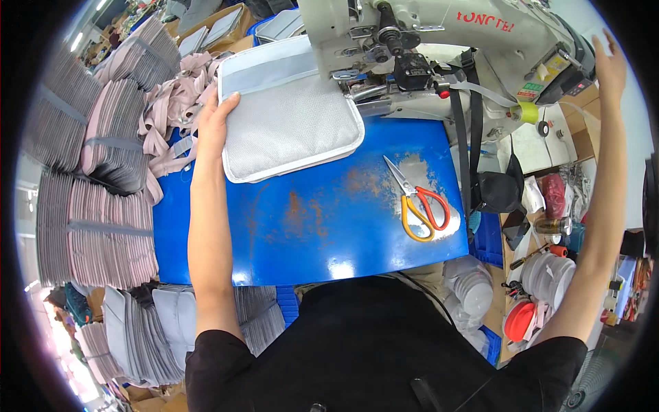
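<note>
My left hand (218,122) grips the left edge of a flat, rounded grey mesh fabric bag piece (295,123) with white binding, the thumb on top and the other fingers mostly hidden beneath. Its far right edge lies by the needle area of a large pale sewing machine (473,27). Raised at the far right, my right hand (609,65) is beside the dark wheel end of the machine, fingers stretched out; whether it touches the wheel I cannot tell. Scissors (415,199) with one orange and one red handle lie slightly spread on the blue table (329,254).
Bundled stacks of grey and pink fabric pieces (113,213) stand at the left, beside a heap of pink straps (171,103). Black straps (467,137) hang at the table's right side. Rolls of white tape (549,275) and a red roll (519,321) sit lower right.
</note>
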A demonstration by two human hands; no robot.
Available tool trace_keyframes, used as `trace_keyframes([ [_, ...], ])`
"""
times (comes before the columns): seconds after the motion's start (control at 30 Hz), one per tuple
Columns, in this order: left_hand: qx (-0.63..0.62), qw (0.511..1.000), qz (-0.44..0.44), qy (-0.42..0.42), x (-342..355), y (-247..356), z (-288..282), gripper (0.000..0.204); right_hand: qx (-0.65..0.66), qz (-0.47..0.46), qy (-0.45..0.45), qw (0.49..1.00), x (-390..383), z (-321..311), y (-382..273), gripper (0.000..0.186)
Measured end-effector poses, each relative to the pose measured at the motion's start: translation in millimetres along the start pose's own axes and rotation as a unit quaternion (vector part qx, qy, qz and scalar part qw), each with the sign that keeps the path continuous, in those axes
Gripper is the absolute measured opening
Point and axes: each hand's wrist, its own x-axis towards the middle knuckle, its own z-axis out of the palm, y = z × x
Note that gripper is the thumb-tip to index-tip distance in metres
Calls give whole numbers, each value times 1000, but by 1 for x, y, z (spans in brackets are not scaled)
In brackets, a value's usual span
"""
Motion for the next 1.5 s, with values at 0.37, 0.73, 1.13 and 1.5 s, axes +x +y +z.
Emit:
trace_keyframes([
  [0.37, -144, 985, -88, 37, -68, -62, -15, 57, 429, 361, -28, 828, -62, 38, 38, 49],
  [0.73, -150, 969, -153, 125, -140, -105, -63, 53, 241, 5, -573, 784, -357, -105, -271, 70],
  [1.13, -161, 965, -147, 144, -163, -85, -45, 45, 336, 29, -623, 706, -362, -74, -326, 74],
  [1.5, 121, 972, 76, 184, -190, 10, -86, 37, 218, -17, -605, 766, -367, -19, -329, 38],
])
